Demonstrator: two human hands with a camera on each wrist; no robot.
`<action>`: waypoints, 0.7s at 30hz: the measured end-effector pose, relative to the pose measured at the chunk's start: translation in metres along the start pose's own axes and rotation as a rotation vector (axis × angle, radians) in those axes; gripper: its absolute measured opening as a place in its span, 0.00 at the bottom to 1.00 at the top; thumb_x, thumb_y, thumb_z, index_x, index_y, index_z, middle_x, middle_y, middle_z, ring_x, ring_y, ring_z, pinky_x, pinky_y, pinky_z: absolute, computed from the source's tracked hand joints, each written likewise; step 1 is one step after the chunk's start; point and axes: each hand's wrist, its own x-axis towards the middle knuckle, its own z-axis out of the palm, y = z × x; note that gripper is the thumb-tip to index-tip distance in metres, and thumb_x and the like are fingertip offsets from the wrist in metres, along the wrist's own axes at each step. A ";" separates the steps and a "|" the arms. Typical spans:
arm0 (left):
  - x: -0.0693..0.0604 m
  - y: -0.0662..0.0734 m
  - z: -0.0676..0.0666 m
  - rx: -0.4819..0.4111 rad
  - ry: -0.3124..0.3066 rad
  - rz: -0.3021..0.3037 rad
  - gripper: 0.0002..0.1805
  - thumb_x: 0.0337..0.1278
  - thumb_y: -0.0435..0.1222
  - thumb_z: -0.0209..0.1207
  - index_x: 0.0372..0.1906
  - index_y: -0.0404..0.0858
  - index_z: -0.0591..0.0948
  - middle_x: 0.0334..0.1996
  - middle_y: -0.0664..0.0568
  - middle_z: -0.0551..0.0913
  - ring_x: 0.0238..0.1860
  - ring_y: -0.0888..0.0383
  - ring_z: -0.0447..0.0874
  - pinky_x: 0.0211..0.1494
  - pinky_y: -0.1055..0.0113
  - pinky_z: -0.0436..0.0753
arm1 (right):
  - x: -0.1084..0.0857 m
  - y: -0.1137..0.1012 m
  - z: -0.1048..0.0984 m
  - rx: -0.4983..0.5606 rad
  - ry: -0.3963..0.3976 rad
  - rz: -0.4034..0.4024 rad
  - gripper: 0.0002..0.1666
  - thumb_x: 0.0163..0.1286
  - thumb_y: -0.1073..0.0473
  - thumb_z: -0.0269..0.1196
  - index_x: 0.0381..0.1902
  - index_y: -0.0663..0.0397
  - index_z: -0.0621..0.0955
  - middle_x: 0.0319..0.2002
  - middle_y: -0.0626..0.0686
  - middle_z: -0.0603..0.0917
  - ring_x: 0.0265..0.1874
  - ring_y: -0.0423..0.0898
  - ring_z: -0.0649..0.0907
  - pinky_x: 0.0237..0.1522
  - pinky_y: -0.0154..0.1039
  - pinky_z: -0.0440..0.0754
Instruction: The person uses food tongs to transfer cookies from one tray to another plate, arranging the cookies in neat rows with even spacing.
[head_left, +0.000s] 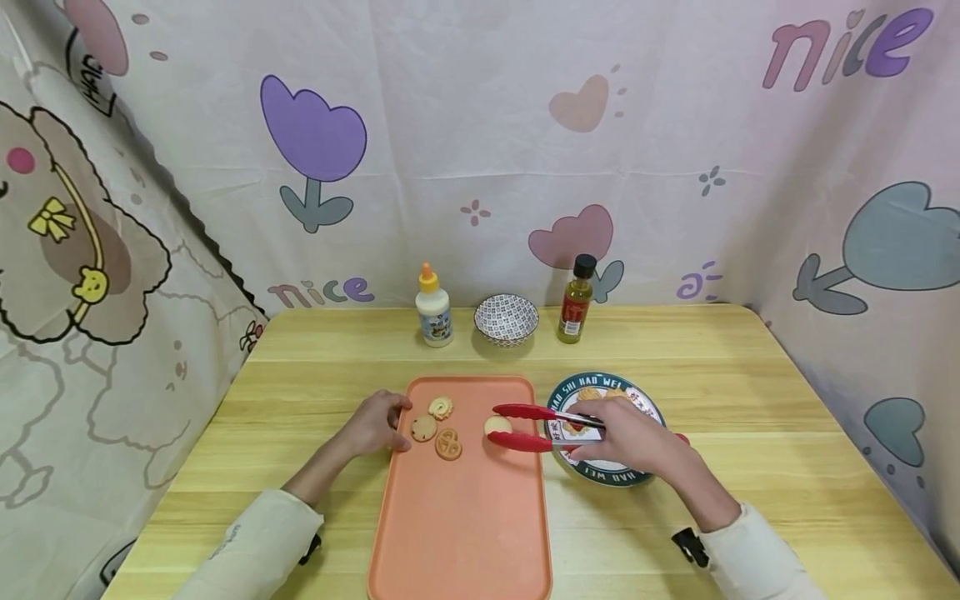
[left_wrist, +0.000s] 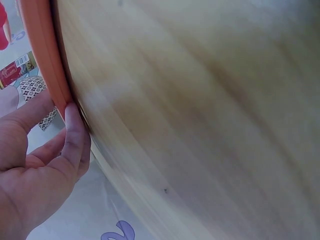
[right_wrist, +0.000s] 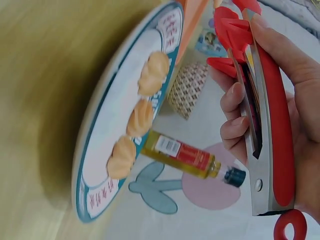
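Left hand [head_left: 375,425]: pinches flat orange rectangular tray [head_left: 465,525] by the rim, to steady it, I judge.
Right hand [head_left: 628,433]: grips my red-tipped metal tongs [head_left: 521,442].
Round pale biscuit [head_left: 497,426]: between tongs' tips, over tray's right half.

Says “nice” in pastel letters high on the right of the far curtain [head_left: 450,100], and again low on its left. Spells “HAO SHI HAO WEI” in white capitals along the far rim of the plate [head_left: 606,477], then repeats “HAO WEI” along the near rim. Shows Chinese characters in red inside that rim (too small to read surely). Bears a barcode on the amber bottle [right_wrist: 204,161] at the far side, beside lettering too blurred to make out.
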 end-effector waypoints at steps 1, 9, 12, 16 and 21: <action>0.000 0.000 0.000 -0.002 0.000 -0.002 0.33 0.31 0.25 0.73 0.53 0.27 0.76 0.34 0.44 0.71 0.33 0.54 0.69 0.32 0.67 0.70 | -0.001 0.001 -0.002 -0.006 0.005 0.014 0.30 0.50 0.46 0.74 0.50 0.53 0.81 0.37 0.48 0.85 0.33 0.43 0.80 0.37 0.36 0.78; -0.002 0.000 0.000 -0.020 -0.006 0.003 0.33 0.32 0.25 0.73 0.52 0.27 0.76 0.35 0.44 0.71 0.34 0.54 0.69 0.32 0.68 0.70 | -0.018 0.018 -0.019 -0.014 0.018 0.121 0.37 0.51 0.43 0.73 0.56 0.56 0.78 0.47 0.53 0.83 0.40 0.46 0.78 0.42 0.44 0.81; -0.003 0.000 0.001 -0.022 -0.007 0.007 0.32 0.32 0.25 0.73 0.52 0.27 0.76 0.35 0.44 0.71 0.33 0.54 0.69 0.32 0.68 0.70 | -0.028 0.028 -0.025 -0.019 0.029 0.155 0.38 0.51 0.43 0.72 0.56 0.57 0.78 0.48 0.56 0.83 0.41 0.47 0.79 0.42 0.45 0.81; -0.003 0.000 0.001 -0.017 -0.004 0.020 0.32 0.32 0.25 0.73 0.52 0.26 0.76 0.35 0.44 0.71 0.33 0.54 0.69 0.32 0.68 0.70 | -0.042 0.041 -0.033 -0.014 0.060 0.195 0.39 0.53 0.44 0.71 0.57 0.60 0.77 0.50 0.60 0.82 0.42 0.49 0.78 0.42 0.46 0.79; -0.003 0.001 0.000 -0.016 0.000 0.029 0.32 0.32 0.25 0.73 0.52 0.26 0.76 0.35 0.44 0.71 0.33 0.55 0.69 0.32 0.68 0.70 | -0.057 0.053 -0.039 -0.008 0.091 0.225 0.37 0.52 0.44 0.72 0.55 0.61 0.78 0.48 0.59 0.82 0.41 0.50 0.78 0.39 0.42 0.78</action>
